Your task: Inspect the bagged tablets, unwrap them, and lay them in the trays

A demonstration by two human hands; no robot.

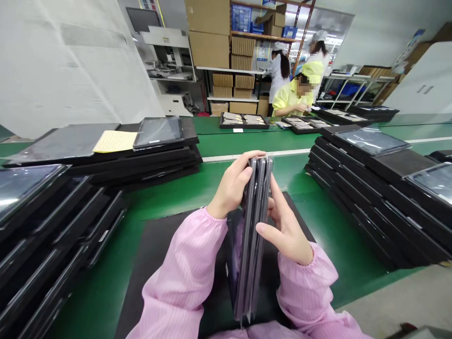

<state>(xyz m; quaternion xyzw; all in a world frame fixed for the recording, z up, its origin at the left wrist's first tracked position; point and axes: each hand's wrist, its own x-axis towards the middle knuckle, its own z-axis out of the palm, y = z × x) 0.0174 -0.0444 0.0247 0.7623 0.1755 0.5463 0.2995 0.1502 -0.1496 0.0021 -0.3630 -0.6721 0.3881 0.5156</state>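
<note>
Several flat tablets stand on edge as one bundle over a black mat, close to my body. Wrapped over the far top corner from the left is my left hand, its fingers closed on the bundle. My right hand presses against the bundle's right side, with the thumb on the near edges and the fingers along the outer face. Thin clear film shows at the tablets' top corner. The faces between the tablets are hidden, and the left outer face shows only in part.
Stacked black trays with tablets rise on the right, and more trays stand on the left beside a yellow sheet. Across the green table, a person in yellow works near trays of small parts. Shelves hold boxes behind.
</note>
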